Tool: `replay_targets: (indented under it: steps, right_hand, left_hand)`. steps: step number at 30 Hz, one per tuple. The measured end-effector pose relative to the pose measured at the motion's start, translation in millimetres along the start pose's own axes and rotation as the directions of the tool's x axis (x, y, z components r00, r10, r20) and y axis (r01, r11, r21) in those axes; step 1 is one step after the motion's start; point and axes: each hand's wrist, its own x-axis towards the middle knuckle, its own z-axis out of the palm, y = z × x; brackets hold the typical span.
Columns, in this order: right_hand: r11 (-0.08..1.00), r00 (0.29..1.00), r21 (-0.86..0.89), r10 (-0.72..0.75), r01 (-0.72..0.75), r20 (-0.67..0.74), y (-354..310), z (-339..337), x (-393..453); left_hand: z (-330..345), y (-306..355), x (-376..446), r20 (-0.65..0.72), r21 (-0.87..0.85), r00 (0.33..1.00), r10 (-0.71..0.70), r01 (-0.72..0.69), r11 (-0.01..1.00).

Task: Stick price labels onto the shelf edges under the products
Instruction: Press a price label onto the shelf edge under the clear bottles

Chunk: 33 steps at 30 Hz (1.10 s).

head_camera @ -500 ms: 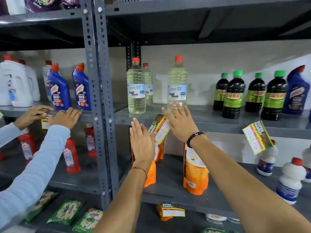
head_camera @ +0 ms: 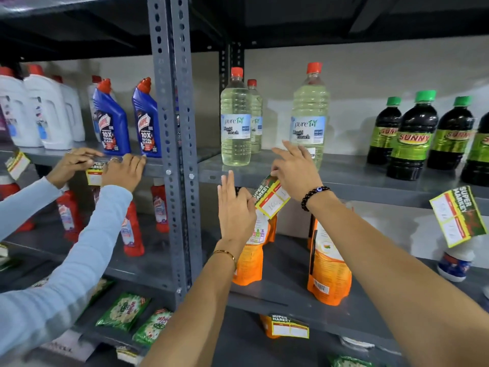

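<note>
A yellow, red and green price label hangs tilted at the grey shelf edge, below the clear bleach bottles. My right hand pinches the label's top corner against the edge, its other fingers spread. Just left of the label, my left hand is raised flat. Its thumb touches the label's left side.
On the left, another person's hands press a label under blue cleaner bottles. Another label hangs under the dark green-capped bottles. Orange pouches stand on the shelf below, which bears its own label. A grey upright post splits the bays.
My right hand has gone from lying flat over the label to pinching its top corner with fingers spread. My left thumb has come in against the label. The view has shifted slightly.
</note>
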Motion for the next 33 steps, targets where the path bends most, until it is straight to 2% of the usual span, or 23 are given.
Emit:
replay_targets:
  steps: [2,5,8,10,12,17,22,33]
  right_hand:
    - [0.999,0.999,0.024,0.031,-0.032,0.005,1.0,-0.9,-5.6]
    - [0.975,0.99,0.178,0.139,-0.136,0.0,-2.9,-1.1,-16.8]
    - [0.93,0.972,0.284,0.232,-0.235,0.045,-15.4,4.1,-27.4]
    - [0.919,0.962,0.289,0.271,-0.27,0.038,-22.3,10.7,-34.5]
    - [0.923,0.958,0.261,0.286,-0.284,0.03,-24.9,16.2,-39.4]
    - [0.88,0.929,0.323,0.37,-0.348,-0.008,-27.0,19.3,-35.4]
    - [0.834,0.897,0.378,0.441,-0.401,-0.021,-26.9,14.4,-28.4]
    - [0.829,0.872,0.335,0.488,-0.449,-0.04,-28.1,12.2,-18.9]
  left_hand:
    - [-9.5,-5.4,6.3,0.029,-0.02,0.997,0.072,-0.072,0.997]
    - [-26.0,-17.9,19.4,0.081,-0.012,0.984,0.159,-0.159,0.987]
    - [-40.5,-31.6,34.6,0.201,0.01,0.951,0.237,-0.244,0.97]
    - [-46.2,-37.4,44.1,0.282,-0.006,0.923,0.262,-0.271,0.962]
    - [-47.7,-40.4,50.6,0.322,-0.026,0.909,0.263,-0.27,0.963]
    - [-46.0,-39.1,62.2,0.309,-0.054,0.924,0.224,-0.218,0.974]
    - [-46.9,-29.7,73.5,0.297,0.016,0.936,0.187,-0.201,0.979]
    - [-48.1,-19.9,81.1,0.288,0.077,0.95,0.125,-0.153,0.985]
